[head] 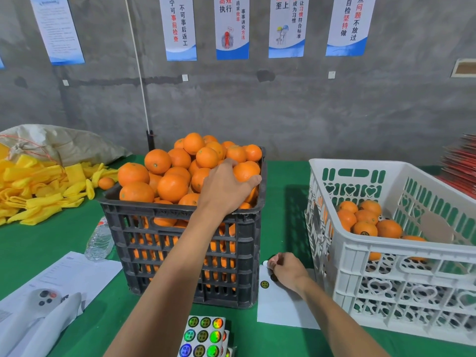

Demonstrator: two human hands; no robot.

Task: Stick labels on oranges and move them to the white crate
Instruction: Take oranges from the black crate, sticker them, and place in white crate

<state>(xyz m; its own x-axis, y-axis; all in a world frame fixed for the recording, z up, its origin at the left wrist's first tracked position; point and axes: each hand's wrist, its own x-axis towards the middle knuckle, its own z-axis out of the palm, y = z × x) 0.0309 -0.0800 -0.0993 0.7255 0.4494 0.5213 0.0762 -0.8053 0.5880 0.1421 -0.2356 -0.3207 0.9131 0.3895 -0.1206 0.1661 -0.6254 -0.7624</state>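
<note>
Nearest us, our right hand [287,273] pinches a label at the white backing sheet [280,307] on the counter [283,176]. Farther off, our left hand [226,186] curls over an orange [246,171] atop the black crate [180,243]; the white crate [386,256] stands right.

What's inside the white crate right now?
The white crate holds a small pile of oranges at its near-left corner; one shows a dark round label. The near wall hides the crate floor and any fruit lower down.
</note>
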